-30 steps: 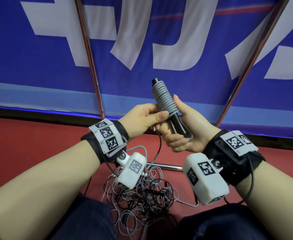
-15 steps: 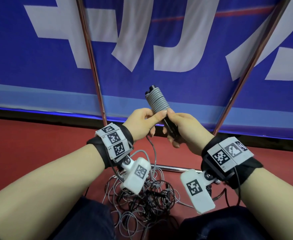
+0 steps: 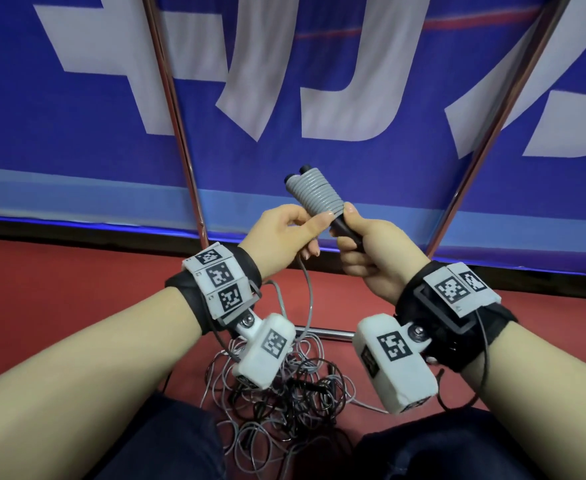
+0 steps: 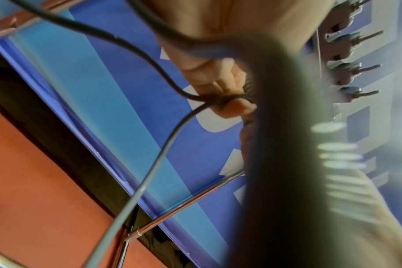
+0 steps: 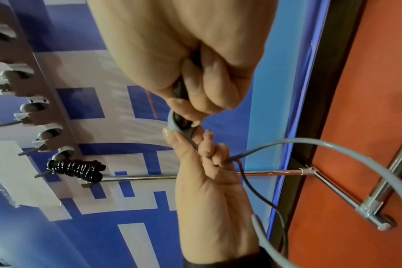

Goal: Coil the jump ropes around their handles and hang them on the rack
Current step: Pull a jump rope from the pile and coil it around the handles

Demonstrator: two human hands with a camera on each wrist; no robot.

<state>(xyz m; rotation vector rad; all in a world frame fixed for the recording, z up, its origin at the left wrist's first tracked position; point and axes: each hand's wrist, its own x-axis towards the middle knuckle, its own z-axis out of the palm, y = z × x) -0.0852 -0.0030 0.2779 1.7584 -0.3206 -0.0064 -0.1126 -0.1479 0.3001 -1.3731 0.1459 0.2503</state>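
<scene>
My right hand [image 3: 364, 249] grips the lower end of two black jump-rope handles [image 3: 345, 227] held together, tilted up to the left. Grey rope coils [image 3: 317, 197] wrap their upper half. My left hand [image 3: 291, 233] pinches the grey rope [image 3: 308, 292] at the bottom of the coil, thumb against the last turn; the loose rope runs down to the floor. In the right wrist view both hands [image 5: 195, 137] meet at the rope. A black coiled jump rope [image 5: 77, 169] hangs on a peg of the rack [image 5: 30, 116].
A tangle of grey and black ropes [image 3: 284, 386] lies on the red floor between my knees. Chrome rack poles [image 3: 177, 109] rise in front of a blue and white banner [image 3: 319, 81]. A chrome base bar [image 3: 322, 331] crosses the floor.
The handles have turned in my right hand, so both black ends now show at the top. My left hand has moved round with the rope, laying it against the coil.
</scene>
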